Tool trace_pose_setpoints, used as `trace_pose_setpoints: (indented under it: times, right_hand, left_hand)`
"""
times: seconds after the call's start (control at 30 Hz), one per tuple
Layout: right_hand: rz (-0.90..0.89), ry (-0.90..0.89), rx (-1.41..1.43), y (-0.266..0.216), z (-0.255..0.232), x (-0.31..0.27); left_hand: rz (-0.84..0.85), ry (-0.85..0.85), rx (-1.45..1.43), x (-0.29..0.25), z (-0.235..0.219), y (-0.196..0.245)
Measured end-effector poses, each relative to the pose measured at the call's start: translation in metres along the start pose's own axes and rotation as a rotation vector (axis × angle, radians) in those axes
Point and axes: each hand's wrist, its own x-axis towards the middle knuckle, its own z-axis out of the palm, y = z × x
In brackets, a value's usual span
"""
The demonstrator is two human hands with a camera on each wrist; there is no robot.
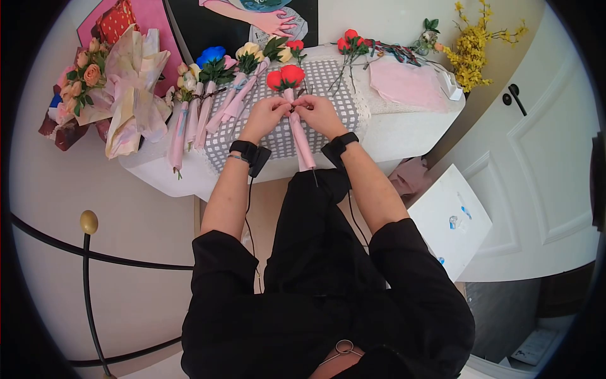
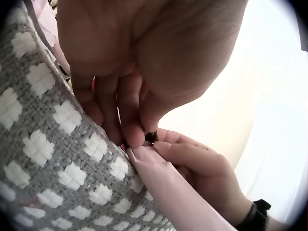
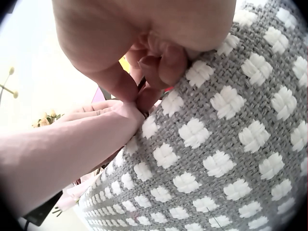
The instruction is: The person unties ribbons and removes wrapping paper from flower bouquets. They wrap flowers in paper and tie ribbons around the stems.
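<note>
A small bouquet of red artificial flowers [image 1: 291,76] in a pink paper wrap [image 1: 302,144] lies across the table's front edge, its stem end pointing toward the person. The left hand [image 1: 267,117] and the right hand [image 1: 320,116] meet at the wrap's neck, just below the blooms. Between their fingertips is a dark ribbon [image 2: 152,137], pinched from both sides against the paper. In the right wrist view, the right thumb and forefinger close on a dark strip [image 3: 141,84] at the top of the pink paper. Most of the ribbon is hidden by the fingers.
Several pink-wrapped bouquets [image 1: 202,120] lie to the left on the grey-and-white checked cloth [image 1: 341,95]. Farther left stands a large peach rose bouquet [image 1: 91,76]. Loose red flowers [image 1: 351,41], pink sheets [image 1: 407,85] and yellow blossoms [image 1: 470,60] are to the right.
</note>
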Motion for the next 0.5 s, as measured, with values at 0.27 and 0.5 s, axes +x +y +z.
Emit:
trace_pose_setpoints:
  times: [0.27, 0.5]
  right_hand:
    - [-0.002, 0.017, 0.003, 0.000, 0.000, 0.001]
    - [0.017, 0.018, -0.007, 0.004, 0.002, 0.002]
  left_hand:
    - [0.086, 0.229, 0.141, -0.010, 0.016, 0.009]
    - [0.230, 0.381, 0.189, -0.013, 0.023, -0.002]
